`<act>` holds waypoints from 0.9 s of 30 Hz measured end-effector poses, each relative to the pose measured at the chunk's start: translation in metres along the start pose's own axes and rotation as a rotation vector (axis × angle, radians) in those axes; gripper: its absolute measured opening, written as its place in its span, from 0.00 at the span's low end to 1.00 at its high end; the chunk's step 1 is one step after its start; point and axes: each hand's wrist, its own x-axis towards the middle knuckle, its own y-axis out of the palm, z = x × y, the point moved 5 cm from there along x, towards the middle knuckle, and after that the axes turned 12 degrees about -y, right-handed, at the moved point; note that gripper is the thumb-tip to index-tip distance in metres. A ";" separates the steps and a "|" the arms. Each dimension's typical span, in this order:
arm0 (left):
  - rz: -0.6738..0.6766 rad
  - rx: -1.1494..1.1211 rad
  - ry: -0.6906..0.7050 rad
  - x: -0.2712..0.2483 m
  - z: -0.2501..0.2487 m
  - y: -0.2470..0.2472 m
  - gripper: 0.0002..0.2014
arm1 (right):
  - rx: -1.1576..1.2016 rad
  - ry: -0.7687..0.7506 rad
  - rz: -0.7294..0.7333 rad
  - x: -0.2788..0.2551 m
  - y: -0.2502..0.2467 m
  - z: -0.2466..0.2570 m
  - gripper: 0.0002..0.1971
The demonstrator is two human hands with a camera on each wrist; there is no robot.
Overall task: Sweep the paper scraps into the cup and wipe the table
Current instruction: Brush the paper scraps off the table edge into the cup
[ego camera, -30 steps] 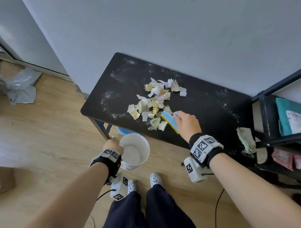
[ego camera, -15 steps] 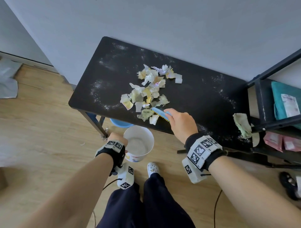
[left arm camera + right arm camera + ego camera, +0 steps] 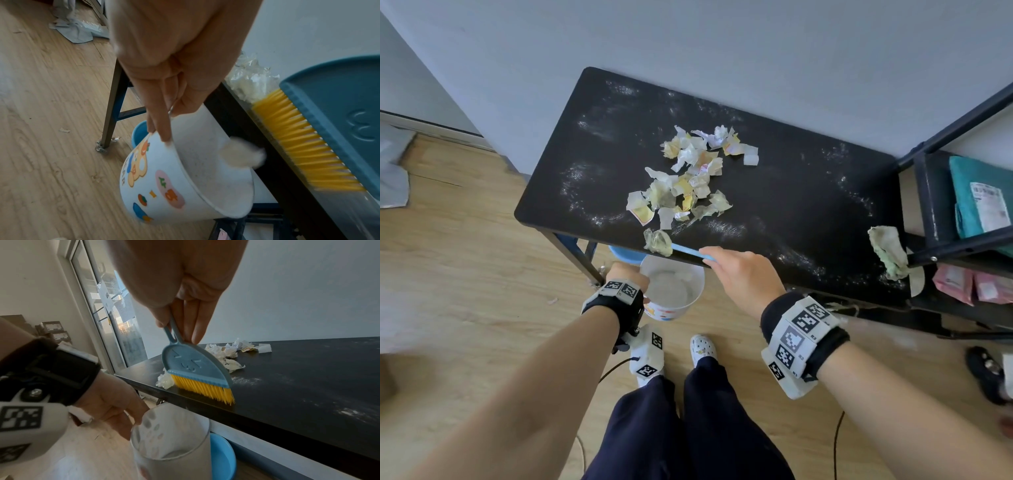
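A person's right hand [image 3: 744, 279] grips the looped handle of a small blue hand brush [image 3: 195, 368], its yellow bristles [image 3: 203, 390] pressed to the near edge of a black table [image 3: 808, 192] dusted with white powder. Just off the brush's left end, one crumpled, translucent pale-yellow scrap [image 3: 658, 242] sits at the table's very edge, while the main heap of paper scraps [image 3: 690, 174], torn white and yellow pieces, some printed in pink, lies farther back toward the middle of the tabletop. The left hand [image 3: 626, 277] pinches the rim of a white paper cup [image 3: 671, 291], printed with a cartoon bear and orange fruit, holding it tilted below the table edge; a blurred pale scrap [image 3: 241, 154] shows at the cup's mouth in the left wrist view. A crumpled greenish cloth [image 3: 888, 251] rests at the table's right end beside a dark metal shelf [image 3: 941, 205].
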 end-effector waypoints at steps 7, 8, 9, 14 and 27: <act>-0.014 0.016 0.042 0.000 0.000 -0.009 0.09 | 0.026 0.008 -0.107 0.010 -0.013 -0.008 0.11; -0.018 0.007 0.037 -0.001 0.001 -0.011 0.09 | 0.040 0.006 -0.118 0.013 -0.015 -0.010 0.11; -0.020 -0.001 0.029 -0.001 0.002 -0.012 0.10 | 0.057 0.002 -0.124 0.018 -0.015 -0.010 0.12; -0.030 -0.072 -0.006 -0.008 0.008 -0.021 0.13 | 0.165 -0.041 -0.073 0.035 0.002 0.000 0.11; -0.024 -0.153 -0.020 -0.006 0.015 -0.037 0.10 | 0.143 -0.129 -0.190 0.045 0.004 0.002 0.12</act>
